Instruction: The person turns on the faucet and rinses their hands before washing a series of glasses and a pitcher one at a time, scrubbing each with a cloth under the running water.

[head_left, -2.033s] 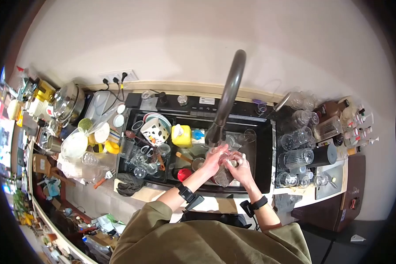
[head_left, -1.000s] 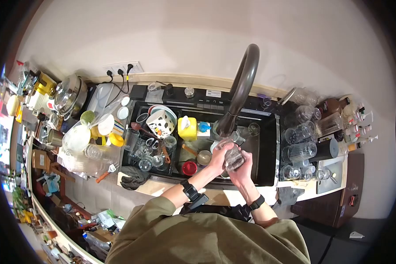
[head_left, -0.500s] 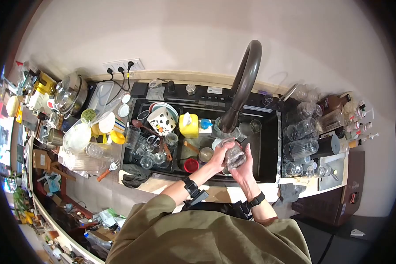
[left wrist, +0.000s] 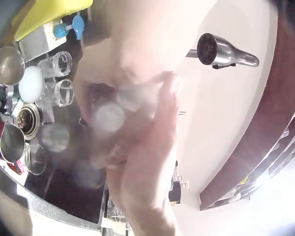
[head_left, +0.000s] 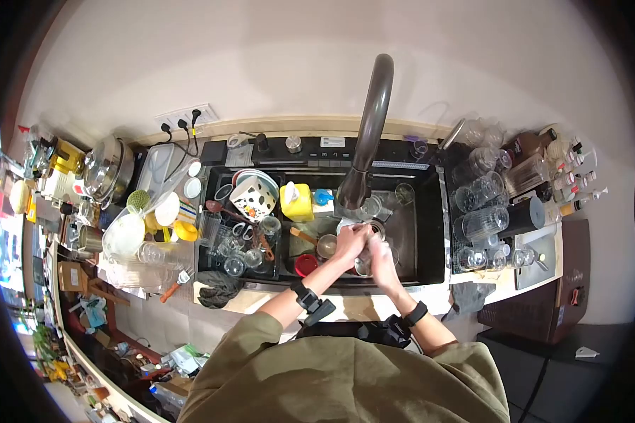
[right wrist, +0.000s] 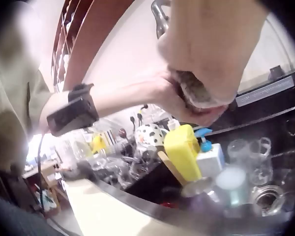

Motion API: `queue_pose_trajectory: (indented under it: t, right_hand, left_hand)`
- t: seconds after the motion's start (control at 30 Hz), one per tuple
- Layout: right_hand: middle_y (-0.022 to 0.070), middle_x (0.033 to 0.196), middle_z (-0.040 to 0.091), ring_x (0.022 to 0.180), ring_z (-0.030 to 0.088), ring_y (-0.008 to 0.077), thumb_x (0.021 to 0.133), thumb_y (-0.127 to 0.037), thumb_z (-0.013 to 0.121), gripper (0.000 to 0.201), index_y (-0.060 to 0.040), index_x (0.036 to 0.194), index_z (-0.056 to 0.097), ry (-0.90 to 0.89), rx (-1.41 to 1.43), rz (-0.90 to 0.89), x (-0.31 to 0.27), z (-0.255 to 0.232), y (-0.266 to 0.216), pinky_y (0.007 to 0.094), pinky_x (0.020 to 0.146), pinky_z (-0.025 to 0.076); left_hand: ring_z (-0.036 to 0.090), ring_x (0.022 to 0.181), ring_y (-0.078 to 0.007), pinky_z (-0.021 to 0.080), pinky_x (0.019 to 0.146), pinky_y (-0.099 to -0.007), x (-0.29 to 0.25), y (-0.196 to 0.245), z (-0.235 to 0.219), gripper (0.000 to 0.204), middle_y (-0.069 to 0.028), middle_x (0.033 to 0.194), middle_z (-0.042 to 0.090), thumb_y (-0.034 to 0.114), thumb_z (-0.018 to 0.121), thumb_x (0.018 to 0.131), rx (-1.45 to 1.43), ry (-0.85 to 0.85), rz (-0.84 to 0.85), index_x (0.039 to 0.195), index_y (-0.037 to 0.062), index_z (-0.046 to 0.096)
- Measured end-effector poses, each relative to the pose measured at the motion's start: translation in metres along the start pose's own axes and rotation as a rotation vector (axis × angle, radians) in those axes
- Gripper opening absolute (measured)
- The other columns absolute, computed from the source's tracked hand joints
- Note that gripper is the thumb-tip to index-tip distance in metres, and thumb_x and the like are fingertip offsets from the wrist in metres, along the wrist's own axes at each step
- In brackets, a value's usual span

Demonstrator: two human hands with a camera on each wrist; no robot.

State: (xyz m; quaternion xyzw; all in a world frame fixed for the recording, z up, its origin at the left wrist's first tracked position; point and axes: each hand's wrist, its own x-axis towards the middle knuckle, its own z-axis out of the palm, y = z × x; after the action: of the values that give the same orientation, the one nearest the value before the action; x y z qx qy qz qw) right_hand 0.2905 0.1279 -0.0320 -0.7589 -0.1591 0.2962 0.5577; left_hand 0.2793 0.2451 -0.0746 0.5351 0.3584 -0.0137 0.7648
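Both hands meet over the black sink (head_left: 425, 247), in front of the dark faucet (head_left: 372, 120). My left hand (head_left: 351, 243) curls round a drinking glass (right wrist: 194, 89), which shows in the right wrist view as a speckled, grey-green strip between the hands. Most of the glass is hidden by fingers and palms. My right hand (head_left: 383, 264) is blurred, its fingers extended and lying against the glass and the left hand. In the left wrist view, the right hand's fingers (left wrist: 168, 105) stretch up alongside the left hand.
Left of the hands are a red cup (head_left: 306, 265), a small bowl (head_left: 327, 246) and a yellow bottle (head_left: 298, 204). A dish rack (head_left: 279, 243) with glassware and a cow-spotted cup (head_left: 252, 199) fills the left basin. Several glasses (head_left: 481, 224) crowd the right counter.
The clear glass showed between both hands half a second ago; now the hands have closed together and mostly cover it. Two seconds ago a grey-brown, rough-looking mass showed below the hands.
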Motion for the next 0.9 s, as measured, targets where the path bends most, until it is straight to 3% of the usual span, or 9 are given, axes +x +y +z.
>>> queue_pose_trajectory:
  t: [0.03,0.1,0.23,0.37,0.43,0.5,0.6,0.77,0.9]
  right_hand:
    - [0.0025,0.087,0.062,0.075,0.058,0.0166,0.095,-0.052,0.035,0.056,-0.0012,0.107,0.056,0.197,0.542,0.001,0.005,0.019,0.003,0.027,0.068,0.046]
    - [0.0014,0.093,0.063,0.08,0.06,0.0143,0.092,-0.057,0.038,0.056,-0.0065,0.107,0.057,0.083,1.098,0.327,0.005,0.006,-0.008,0.0273,0.072,0.049]
    - [0.002,0.094,0.064,0.083,0.062,0.0153,0.091,-0.058,0.039,0.053,-0.0101,0.105,0.057,-0.011,1.31,0.408,0.004,-0.008,-0.017,0.0313,0.071,0.051]
    - [0.0073,0.091,0.063,0.081,0.061,0.0187,0.095,-0.05,0.036,0.049,-0.0067,0.108,0.056,0.102,1.107,0.218,0.001,0.006,-0.01,0.0316,0.069,0.048]
    - [0.015,0.091,0.061,0.083,0.06,0.0221,0.096,-0.036,0.035,0.042,-0.001,0.11,0.053,0.216,-0.073,-0.194,-0.01,0.004,-0.015,0.031,0.072,0.046]
    - [0.016,0.078,0.059,0.067,0.056,0.0209,0.095,-0.023,0.041,0.029,0.0025,0.1,0.053,0.498,-0.142,-0.428,-0.012,0.021,-0.036,0.0348,0.059,0.042]
    - [0.0053,0.055,0.049,0.053,0.047,0.0124,0.096,-0.031,0.043,0.041,0.0014,0.072,0.05,0.601,-0.015,-0.109,0.004,0.019,-0.021,0.0335,0.047,0.035]
    - [0.0051,0.068,0.054,0.066,0.054,0.0162,0.095,-0.04,0.045,0.047,0.0025,0.083,0.059,0.292,0.666,0.56,0.037,-0.018,-0.005,0.0361,0.054,0.042]
    - [0.0123,0.066,0.057,0.066,0.058,0.0169,0.094,-0.039,0.046,0.051,0.0073,0.079,0.059,0.398,0.358,0.375,0.039,-0.019,0.026,0.0347,0.057,0.046]
  left_hand:
    - [0.058,0.073,-0.0087,0.045,0.065,-0.0246,-0.003,-0.002,0.003,0.017,-0.0046,0.079,0.065,0.013,0.063,0.083,0.05,0.048,0.163,0.086,-0.0039,0.065]
    - [0.054,0.073,-0.007,0.043,0.068,-0.023,-0.01,0.0,0.006,0.012,-0.0015,0.077,0.062,0.008,0.057,0.086,0.053,0.058,0.446,0.083,-0.0016,0.064]
    - [0.055,0.075,-0.0072,0.044,0.071,-0.0223,-0.015,0.011,0.001,0.01,-0.0025,0.079,0.063,0.006,0.057,0.085,0.063,-0.04,0.617,0.083,-0.0019,0.064]
    - [0.058,0.074,-0.0078,0.045,0.069,-0.0223,-0.006,0.012,0.003,0.012,-0.0032,0.078,0.065,0.009,0.059,0.084,-0.06,0.049,0.542,0.082,-0.0022,0.064]
    - [0.055,0.072,-0.0062,0.044,0.067,-0.0217,-0.001,0.016,0.005,0.012,-0.0015,0.075,0.063,0.009,0.059,0.084,-0.15,0.176,0.418,0.083,-0.0018,0.065]
    - [0.053,0.07,-0.0053,0.043,0.065,-0.0214,-0.006,0.008,0.01,0.012,0.0,0.075,0.062,0.01,0.06,0.084,-0.187,0.195,0.386,0.084,-0.0012,0.064]
    - [0.058,0.076,-0.0125,0.046,0.072,-0.026,-0.028,0.009,0.025,0.008,-0.0041,0.081,0.063,0.007,0.058,0.083,-0.005,0.311,0.519,0.086,-0.0003,0.062]
    - [0.059,0.077,-0.0253,0.048,0.07,-0.033,-0.039,0.022,0.008,0.014,-0.0111,0.086,0.061,-0.001,0.065,0.07,0.459,0.021,1.347,0.083,0.001,0.06]
    - [0.059,0.077,-0.024,0.049,0.069,-0.0334,-0.036,0.02,0.005,0.021,-0.0087,0.089,0.062,0.007,0.065,0.073,0.516,-0.044,1.181,0.093,0.0024,0.058]
